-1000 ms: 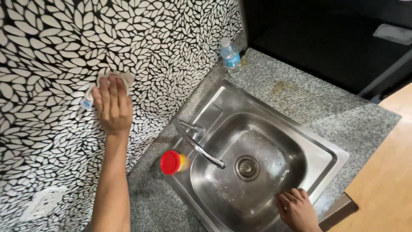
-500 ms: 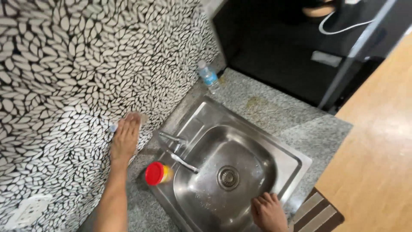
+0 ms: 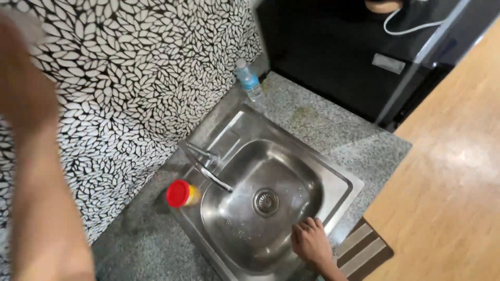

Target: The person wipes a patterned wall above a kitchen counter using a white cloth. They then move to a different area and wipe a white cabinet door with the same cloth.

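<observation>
- Sink [image 3: 333, 174] – steel, set in the speckled counter [image 3: 333, 132]; the right hand [image 3: 311, 242] rests flat on its near rim, fingers spread, holding nothing.
- Drain [image 3: 266, 202] lies just beyond those fingers, the tap [image 3: 205, 164] farther off.
- Left hand [image 3: 23, 78] is raised by the leaf-patterned wall [image 3: 135, 78], blurred – its grip cannot be told.
- Red-lidded jar [image 3: 180, 194] stands beside the tap; a water bottle [image 3: 248, 79] sits well beyond.

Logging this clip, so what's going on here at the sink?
A person stands over a steel sink. The left hand is raised against the leaf-patterned wall, blurred, so what it holds is unclear. The right hand rests on the sink's front rim. A red-capped bottle stands by the faucet.
</observation>
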